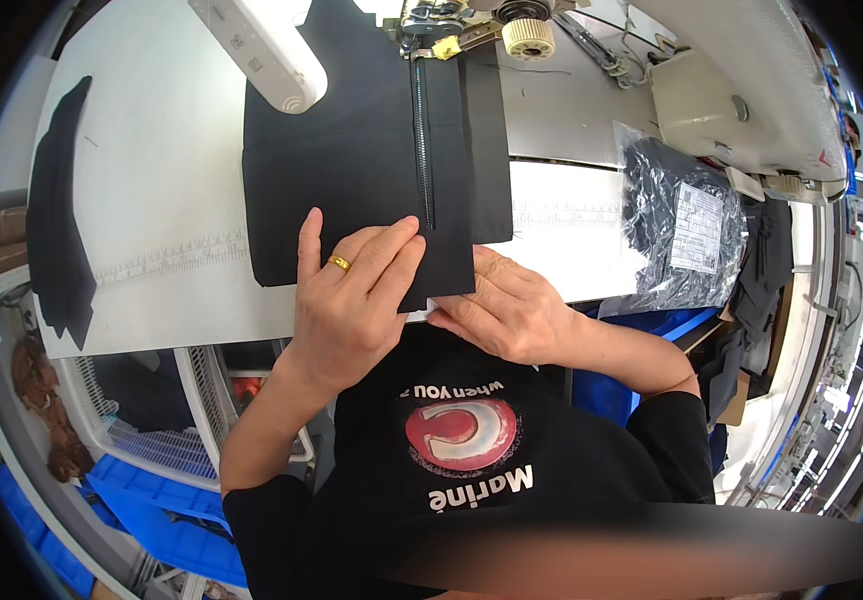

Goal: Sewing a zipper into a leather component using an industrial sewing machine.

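A black fabric piece (pixel 336 180) with a zipper (pixel 422 140) sewn in lies flat on the white sewing table. The zipper's far end runs up to the presser foot of the sewing machine (pixel 421 45). My left hand (pixel 349 310), with a gold ring, rests on the near part of the fabric. Its fingers are stretched out, two of the tips just beside the zipper's near end. My right hand (pixel 513 310) holds the near right corner of the fabric, its thumb and fingers closed at the table's front edge. A further black fabric layer (pixel 489 150) shows to the right.
A strip of black fabric (pixel 59 210) lies at the table's left. To the right is a clear plastic bag (pixel 641 250) with dark contents and a white label. A white device arm (pixel 261 50) reaches over the fabric. Below left stand a white basket (pixel 131 440) and blue crates (pixel 166 525).
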`<state>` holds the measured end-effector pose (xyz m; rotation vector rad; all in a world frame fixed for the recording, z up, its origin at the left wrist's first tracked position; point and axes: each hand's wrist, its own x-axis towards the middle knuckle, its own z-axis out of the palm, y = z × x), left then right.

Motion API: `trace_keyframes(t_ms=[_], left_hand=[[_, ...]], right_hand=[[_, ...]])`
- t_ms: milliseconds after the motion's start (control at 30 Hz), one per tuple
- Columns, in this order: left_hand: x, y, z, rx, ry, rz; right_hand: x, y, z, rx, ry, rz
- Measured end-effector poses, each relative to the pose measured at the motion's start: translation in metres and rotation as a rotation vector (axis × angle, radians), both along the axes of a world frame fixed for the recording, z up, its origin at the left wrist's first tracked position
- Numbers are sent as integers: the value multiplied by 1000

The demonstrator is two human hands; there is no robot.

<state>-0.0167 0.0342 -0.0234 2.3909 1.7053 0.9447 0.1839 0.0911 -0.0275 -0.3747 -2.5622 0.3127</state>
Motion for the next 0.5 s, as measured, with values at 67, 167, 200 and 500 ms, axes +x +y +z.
trace_keyframes(t_ms=[67,167,200,500], left_hand=[[-2,1,-1,11,26,-8],[-3,0,-1,1,20,-4],[-3,0,-1,-4,20,-4],[-1,2,1,24,-20,-11]], right_hand=[[0,1,-1,1,21,-4],[0,1,0,-15,15,-16],[-1,0,0,-20,1,-23],[0,-1,-1,-4,12,-32]])
